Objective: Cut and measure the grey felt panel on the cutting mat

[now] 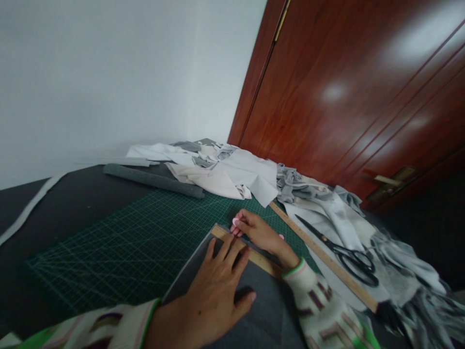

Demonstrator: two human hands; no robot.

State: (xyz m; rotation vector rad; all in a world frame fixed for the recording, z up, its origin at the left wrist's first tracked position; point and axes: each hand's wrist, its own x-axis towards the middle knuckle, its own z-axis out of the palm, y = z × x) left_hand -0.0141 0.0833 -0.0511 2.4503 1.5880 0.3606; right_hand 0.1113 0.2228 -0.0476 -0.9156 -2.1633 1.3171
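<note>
One white wall (109, 82) and one red-brown wooden door (348, 92) with one handle (390, 181) stand behind one dark table (87, 203). On the table lies one green cutting mat (145, 232) with thin lines all over it. One dark grey sheet (261, 308) lies partly on the mat, close to the person, and one short wooden ruler (263, 263) lies across its far edge. The left hand (214, 286) is flat, with its fingers spread, and its fingertips touch the short ruler. Just past the ruler's far left part, the right hand (256, 232) pinches one small, round pink piece (235, 222) between thumb and finger. One more pink bit (281, 237) shows by the right wrist. One long wooden ruler (323, 254) lies to the right, and one pair of black scissors (341, 249) lies beside it on white cloth. One grey cloth roll (154, 181) is at the mat's far edge. One pale strip (32, 206) curves at the left. Many white and grey cloth scraps (240, 167) are heaped at the back and right, too mixed up to count.
</note>
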